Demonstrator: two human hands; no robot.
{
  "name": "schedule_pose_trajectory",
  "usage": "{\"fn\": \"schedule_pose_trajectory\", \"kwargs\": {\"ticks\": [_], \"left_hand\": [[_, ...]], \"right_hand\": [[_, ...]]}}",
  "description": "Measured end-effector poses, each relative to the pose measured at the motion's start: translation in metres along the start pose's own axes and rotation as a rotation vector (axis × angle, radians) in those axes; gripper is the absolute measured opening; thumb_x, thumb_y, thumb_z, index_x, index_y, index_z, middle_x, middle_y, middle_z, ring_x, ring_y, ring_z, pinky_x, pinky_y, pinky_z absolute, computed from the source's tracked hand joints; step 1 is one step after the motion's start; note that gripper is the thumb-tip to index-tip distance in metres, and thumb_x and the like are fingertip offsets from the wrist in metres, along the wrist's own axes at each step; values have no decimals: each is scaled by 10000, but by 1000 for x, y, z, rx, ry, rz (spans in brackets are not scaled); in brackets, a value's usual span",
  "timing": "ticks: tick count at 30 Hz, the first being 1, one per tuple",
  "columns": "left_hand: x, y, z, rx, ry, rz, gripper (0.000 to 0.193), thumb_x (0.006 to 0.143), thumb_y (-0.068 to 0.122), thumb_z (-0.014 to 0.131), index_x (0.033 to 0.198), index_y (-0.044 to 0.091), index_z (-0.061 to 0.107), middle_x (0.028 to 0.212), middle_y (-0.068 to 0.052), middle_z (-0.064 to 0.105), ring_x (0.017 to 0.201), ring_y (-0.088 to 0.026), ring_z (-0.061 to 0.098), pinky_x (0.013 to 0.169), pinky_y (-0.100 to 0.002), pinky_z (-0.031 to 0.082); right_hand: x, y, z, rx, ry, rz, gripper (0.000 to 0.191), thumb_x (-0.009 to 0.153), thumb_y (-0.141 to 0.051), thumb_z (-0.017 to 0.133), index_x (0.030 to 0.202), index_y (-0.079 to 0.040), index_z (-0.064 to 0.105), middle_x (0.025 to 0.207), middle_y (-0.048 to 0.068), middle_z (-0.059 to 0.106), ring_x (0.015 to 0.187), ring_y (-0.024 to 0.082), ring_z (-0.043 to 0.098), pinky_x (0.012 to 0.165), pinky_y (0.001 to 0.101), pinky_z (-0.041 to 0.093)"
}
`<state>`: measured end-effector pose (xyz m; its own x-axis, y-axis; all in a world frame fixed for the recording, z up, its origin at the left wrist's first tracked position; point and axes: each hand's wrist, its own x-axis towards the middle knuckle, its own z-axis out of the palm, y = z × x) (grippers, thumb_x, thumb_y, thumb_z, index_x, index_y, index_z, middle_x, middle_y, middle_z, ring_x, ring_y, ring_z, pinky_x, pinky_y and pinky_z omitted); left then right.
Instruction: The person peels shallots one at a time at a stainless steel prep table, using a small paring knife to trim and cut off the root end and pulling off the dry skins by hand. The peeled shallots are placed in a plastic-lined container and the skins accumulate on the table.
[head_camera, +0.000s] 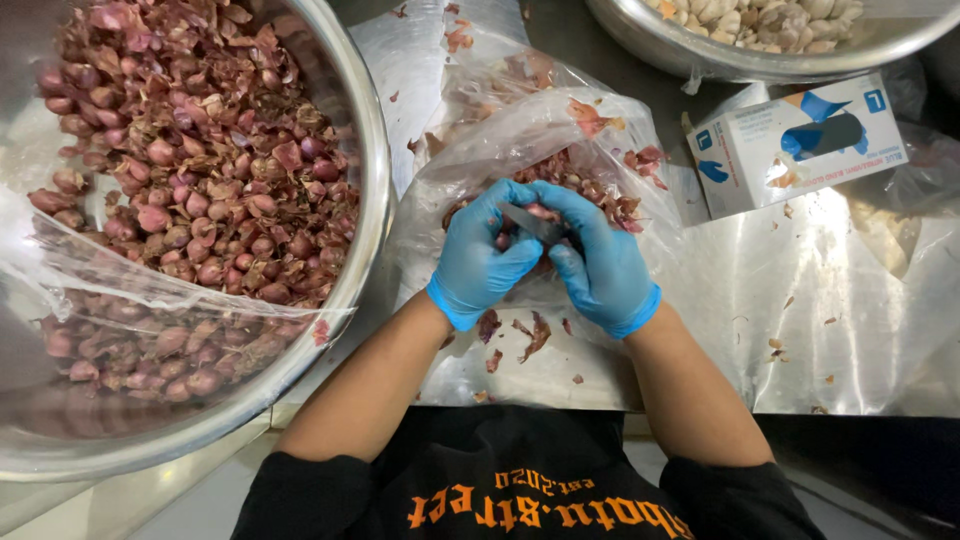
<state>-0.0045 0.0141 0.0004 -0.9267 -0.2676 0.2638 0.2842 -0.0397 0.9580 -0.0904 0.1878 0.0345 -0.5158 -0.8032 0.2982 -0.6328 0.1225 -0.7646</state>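
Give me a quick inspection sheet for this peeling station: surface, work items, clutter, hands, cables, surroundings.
Surface: shiny metal table, flecked with skin scraps.
Work items: small knife and shallot between both hands, over a clear plastic bag of peelings.
Clutter: loose shallot skins on the table near the wrists; blue-and-white glove box.
Hands: left hand and right hand in blue gloves, closed together around knife and shallot.
Cables: nothing seen.
Surroundings: large steel bowl of unpeeled shallots, left; second steel bowl of pale pieces, top right.

Big bowl (372, 150) of shallots (200, 150) fills frame left; bag (520, 120) w/ peels center, hands over it; glove box (795, 145) upper right, 2nd bowl (700, 55) top right.
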Motion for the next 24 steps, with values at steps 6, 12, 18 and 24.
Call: {"fn": "schedule_pose_trajectory", "kwargs": {"ticks": [6,12,18,24], "left_hand": [[-1,3,3,-153,-31,-46,87,1061,83,615,1146,75,600,1043,6,692,882,-42,587,786,-224,510],[-4,9,3,108,-91,43,121,1032,86,635,1145,64,598,991,-43,659,862,-80,581,786,-251,521],[2,12,5,-51,0,-68,144,1032,92,654,1159,62,594,1031,-19,683,902,-60,617,814,-248,539],[1,5,11,173,238,1,161,979,83,714,1124,31,666,930,0,691,792,-69,624,728,-257,550]], "right_hand": [[-3,4,1,-16,33,-74,427,1085,-136,533,1487,-20,449,1400,184,644,1172,333,719,1023,389,552],[-11,20,14,-123,144,-49,348,1106,-228,541,1383,-24,497,1252,165,695,1068,284,732,950,358,574],[-19,24,24,568,160,65,446,1121,-390,530,1430,-72,477,1006,38,585,751,69,467,717,257,414],[-15,10,28,739,230,313,372,1099,-413,523,1300,-105,470,874,1,532,632,55,421,538,199,347]]}}
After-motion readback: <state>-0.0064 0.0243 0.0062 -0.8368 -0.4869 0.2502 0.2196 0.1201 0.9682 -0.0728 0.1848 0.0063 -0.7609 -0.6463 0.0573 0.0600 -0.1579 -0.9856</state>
